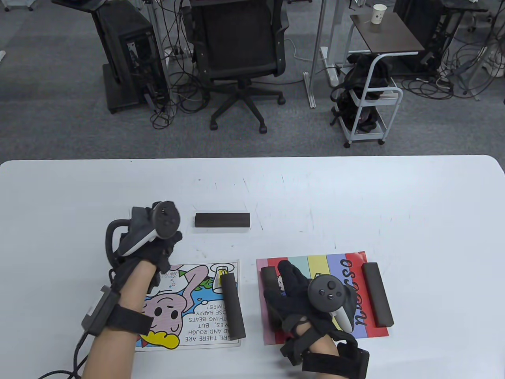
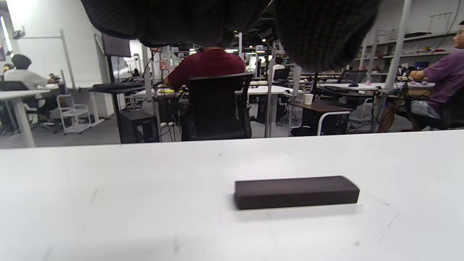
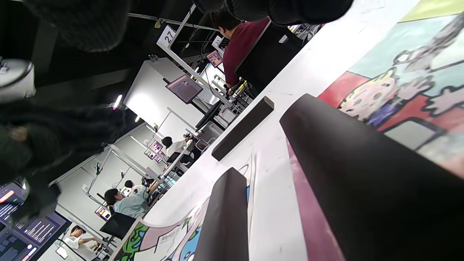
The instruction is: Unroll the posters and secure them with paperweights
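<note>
A cartoon poster (image 1: 189,304) lies flat at the front left, with a dark paperweight (image 1: 232,306) on its right edge. My left hand (image 1: 167,246) hovers over its top-left corner, fingers curled down and holding nothing. A loose paperweight (image 1: 222,221) lies just beyond, and it also shows in the left wrist view (image 2: 295,192). A striped poster (image 1: 335,272) lies flat at the front right with a weight (image 1: 378,294) on its right edge. My right hand (image 1: 282,284) rests on a weight (image 1: 269,274) on its left edge, fingers extended. That weight fills the right wrist view (image 3: 362,174).
The white table (image 1: 355,197) stretches bare beyond the posters to its far edge. An office chair (image 1: 240,51), a computer tower and a white cart (image 1: 371,106) stand on the floor past the table.
</note>
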A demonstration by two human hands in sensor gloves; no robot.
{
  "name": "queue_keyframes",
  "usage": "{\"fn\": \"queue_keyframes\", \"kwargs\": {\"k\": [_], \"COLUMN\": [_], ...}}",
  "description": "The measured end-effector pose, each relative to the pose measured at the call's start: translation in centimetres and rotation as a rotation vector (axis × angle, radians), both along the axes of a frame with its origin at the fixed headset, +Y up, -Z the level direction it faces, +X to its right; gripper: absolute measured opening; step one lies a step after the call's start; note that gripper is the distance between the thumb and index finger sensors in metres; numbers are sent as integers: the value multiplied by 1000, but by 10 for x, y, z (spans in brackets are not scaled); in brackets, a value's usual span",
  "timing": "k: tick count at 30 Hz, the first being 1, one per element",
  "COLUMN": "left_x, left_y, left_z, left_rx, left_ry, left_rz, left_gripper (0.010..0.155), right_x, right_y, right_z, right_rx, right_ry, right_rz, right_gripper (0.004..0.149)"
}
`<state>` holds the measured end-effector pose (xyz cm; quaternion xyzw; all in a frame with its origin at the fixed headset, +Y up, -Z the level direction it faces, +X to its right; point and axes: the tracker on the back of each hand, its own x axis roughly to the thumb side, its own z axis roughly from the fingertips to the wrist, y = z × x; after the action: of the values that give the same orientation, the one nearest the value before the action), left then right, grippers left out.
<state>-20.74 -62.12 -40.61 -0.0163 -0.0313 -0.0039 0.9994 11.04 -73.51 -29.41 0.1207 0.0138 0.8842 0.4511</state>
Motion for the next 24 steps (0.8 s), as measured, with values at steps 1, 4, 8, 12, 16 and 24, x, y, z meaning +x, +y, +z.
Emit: {"fn": "queue_keyframes", "kwargs": {"k": [1,4,8,12,16,24], "left_x": [16,51,71,67,59,53], "left_y": [0,-13,-60,-119,-152,-153], "left_z": [-9,-35,-66,-91,-104,-111], "left_rx": [10,-13,-154,-298,-372,-256], "left_ry": [-9,5,23,74,91,77], "left_rz": [-25,-68,-85,-125,-127,-172], "left_gripper": [72,69,66,67,67,68], "right_x": [0,1,1,-1,-1,3], "right_y": [0,-1,-4,-8,-9,-12], "right_z": [0,0,1,0,-1,-5], "right_rx": [-1,-6,-17,-36,-44,-69], "right_ry": [0,-3,6,19,17,-10], "right_rz": [-2,4,34,63,62,50], "right_gripper": [81,81,81,81,81,81]}}
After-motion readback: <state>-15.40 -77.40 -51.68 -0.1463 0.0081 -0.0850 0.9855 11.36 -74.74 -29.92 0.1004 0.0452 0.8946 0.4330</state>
